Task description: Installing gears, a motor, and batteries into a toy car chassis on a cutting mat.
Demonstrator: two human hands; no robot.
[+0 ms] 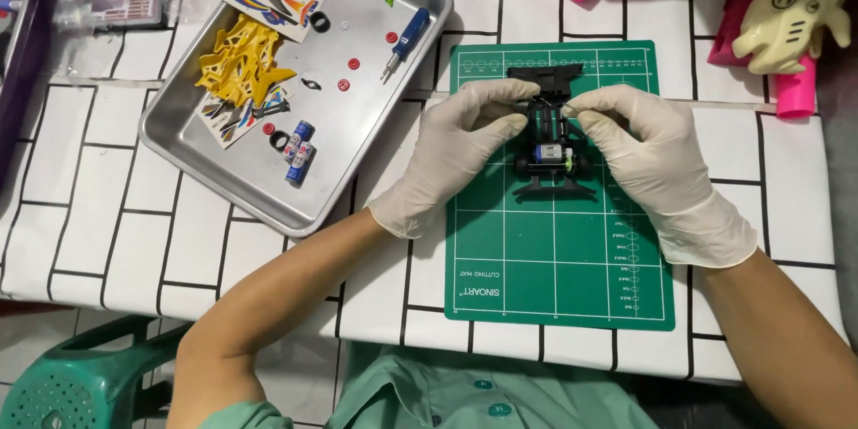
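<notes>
Black toy car chassis (547, 130), pinched by left hand (460, 147) fingers, right hand (648, 156) fingers

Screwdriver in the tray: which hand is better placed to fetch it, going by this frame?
Left, probably. The blue-handled screwdriver lies in the metal tray, on the left hand's side. The right hand would have to cross over the black toy car chassis that both hands pinch on the green cutting mat.

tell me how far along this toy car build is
Done: the black chassis on the green cutting mat already carries a motor. In hand: left hand and right hand pinch its middle. Left: yellow body parts, batteries and stickers wait in the metal tray.
</notes>
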